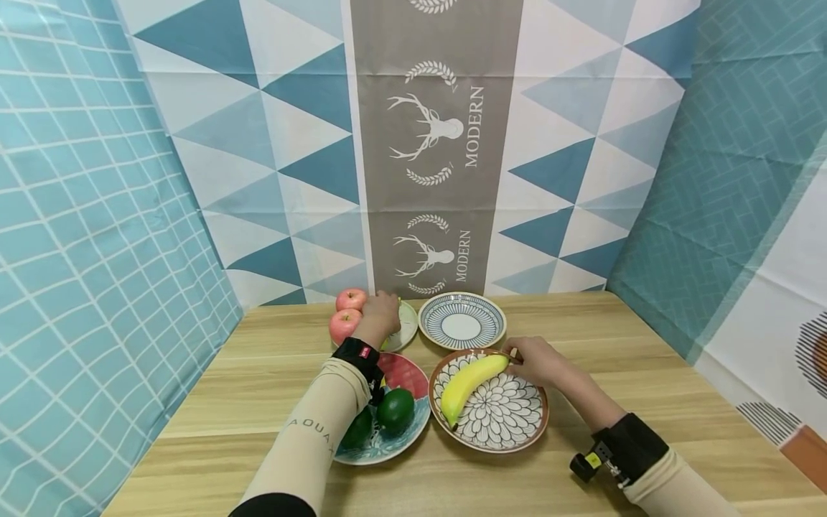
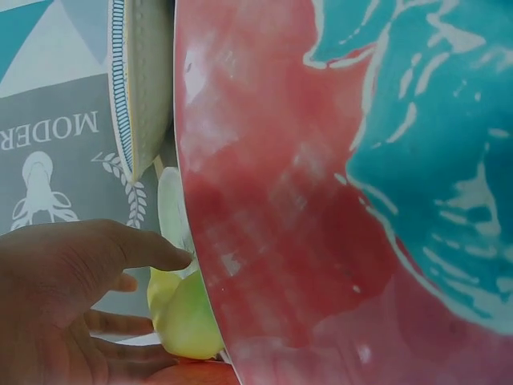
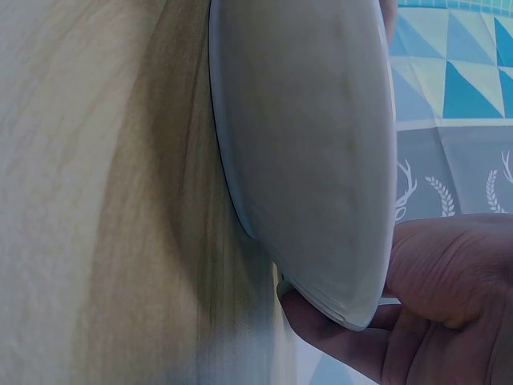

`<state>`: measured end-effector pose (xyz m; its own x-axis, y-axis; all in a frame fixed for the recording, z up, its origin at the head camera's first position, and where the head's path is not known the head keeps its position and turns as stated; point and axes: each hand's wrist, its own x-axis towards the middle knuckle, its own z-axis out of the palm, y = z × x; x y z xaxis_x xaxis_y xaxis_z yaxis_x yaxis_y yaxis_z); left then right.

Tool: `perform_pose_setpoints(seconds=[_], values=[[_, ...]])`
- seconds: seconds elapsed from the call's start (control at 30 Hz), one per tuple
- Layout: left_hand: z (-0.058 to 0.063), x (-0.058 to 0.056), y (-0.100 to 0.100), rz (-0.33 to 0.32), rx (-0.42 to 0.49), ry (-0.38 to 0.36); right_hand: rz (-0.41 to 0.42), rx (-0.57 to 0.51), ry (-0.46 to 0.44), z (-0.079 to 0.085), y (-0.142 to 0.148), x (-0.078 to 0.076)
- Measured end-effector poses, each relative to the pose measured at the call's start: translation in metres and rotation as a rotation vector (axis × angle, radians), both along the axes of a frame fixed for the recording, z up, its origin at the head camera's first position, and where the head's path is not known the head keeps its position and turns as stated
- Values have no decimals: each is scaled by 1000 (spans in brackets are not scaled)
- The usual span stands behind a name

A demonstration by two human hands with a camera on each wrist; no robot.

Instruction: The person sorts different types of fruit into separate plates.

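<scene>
At the back left, my left hand reaches over a pale green plate. The left wrist view shows a yellow-green fruit beside its fingertips, thumb above and fingers extended below; I cannot tell whether they press it. My right hand grips the rim of a brown-edged plate with a black-and-white petal pattern. From the right wrist, a finger shows curled under the rim of this white-bottomed plate. A yellow banana lies across the patterned plate, one end close to the right fingertips.
Two pink-red apples sit left of the left hand. Under the left forearm, a red and teal plate holds dark green fruits. A blue-striped plate stands at the back, near the patterned wall cloth.
</scene>
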<state>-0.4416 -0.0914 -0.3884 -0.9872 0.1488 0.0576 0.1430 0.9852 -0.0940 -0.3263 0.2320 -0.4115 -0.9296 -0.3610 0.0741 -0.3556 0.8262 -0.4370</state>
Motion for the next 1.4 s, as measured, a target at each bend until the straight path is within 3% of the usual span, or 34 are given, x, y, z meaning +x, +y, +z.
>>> perform_pose_setpoints(seconds=[0.3,0.6,0.93,1.17,1.4], values=[[-7,-7,-1,39,56,-5,-9,1,-10,1,0,-1],[-6,-6,0,50,103,-25,-18,-3,-20,4,-2,2],[-8,-3,-1,24,102,-28,-15,-7,-15,1,-1,1],[-13,-9,-3,6,119,-43,-29,-13,-32,-2,-1,0],[-8,-7,-4,-1,147,-21,-22,-11,-20,0,-1,1]])
